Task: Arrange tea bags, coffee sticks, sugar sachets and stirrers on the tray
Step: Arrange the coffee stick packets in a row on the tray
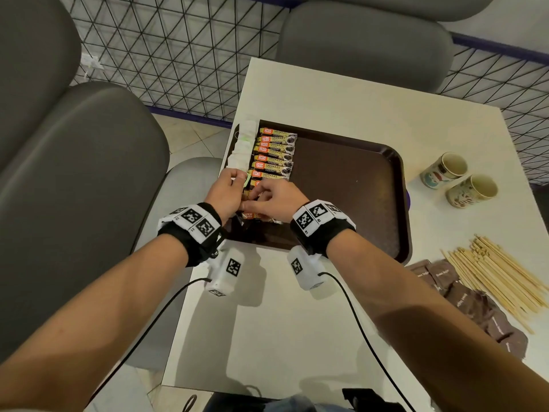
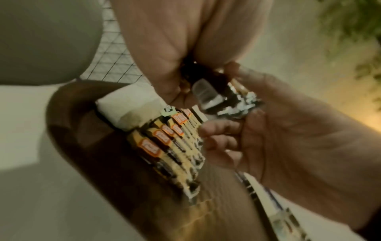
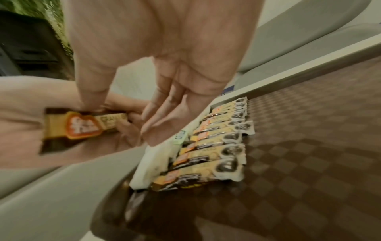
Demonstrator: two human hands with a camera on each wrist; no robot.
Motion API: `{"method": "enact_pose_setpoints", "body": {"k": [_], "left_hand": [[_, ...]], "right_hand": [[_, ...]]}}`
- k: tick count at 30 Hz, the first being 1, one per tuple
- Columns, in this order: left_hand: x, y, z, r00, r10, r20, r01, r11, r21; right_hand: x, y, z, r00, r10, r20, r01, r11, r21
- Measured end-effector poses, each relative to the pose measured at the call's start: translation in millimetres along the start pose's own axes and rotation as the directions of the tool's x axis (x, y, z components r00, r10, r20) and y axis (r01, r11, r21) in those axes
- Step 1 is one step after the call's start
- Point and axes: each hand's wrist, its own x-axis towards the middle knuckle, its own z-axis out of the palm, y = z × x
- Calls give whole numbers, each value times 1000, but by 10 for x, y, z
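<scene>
Both hands meet over the near left corner of the brown tray (image 1: 350, 185): the left hand (image 1: 225, 191) grips a bunch of coffee sticks (image 3: 86, 126), and the right hand (image 1: 274, 200) pinches one of them with thumb and forefinger, its other fingers (image 3: 164, 117) straight. Laid coffee sticks (image 1: 274, 153) form a row along the tray's left side, with white tea bags (image 1: 243, 144) just beside them at the rim. Most of the tray's patterned floor lies bare to the right. On the white desk (image 1: 326, 93), wooden stirrers (image 1: 499, 278) and brown sugar sachets (image 1: 463, 298) lie near the right edge; two cups (image 1: 459, 179) lie tipped beyond them. Grey seats (image 1: 74, 173) and a wire fence (image 1: 178, 52) border the desk.
</scene>
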Motion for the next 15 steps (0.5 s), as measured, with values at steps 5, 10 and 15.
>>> {"method": "enact_pose_setpoints", "body": {"k": [5,10,15], "left_hand": [[-44,37,30,997,-76,-22,71,982,-177],[-113,109,65,988,-151,-22,133,921,-367],[-102,53,-18,988,-152,35,156,952,-263]], "right_hand": [[-25,-101,25,986,39,162,-86,950,299],[-2,-117,43,986,-2,169,-28,984,176],[6,-1,-66,990,-65,-125,63,998,-25]]}}
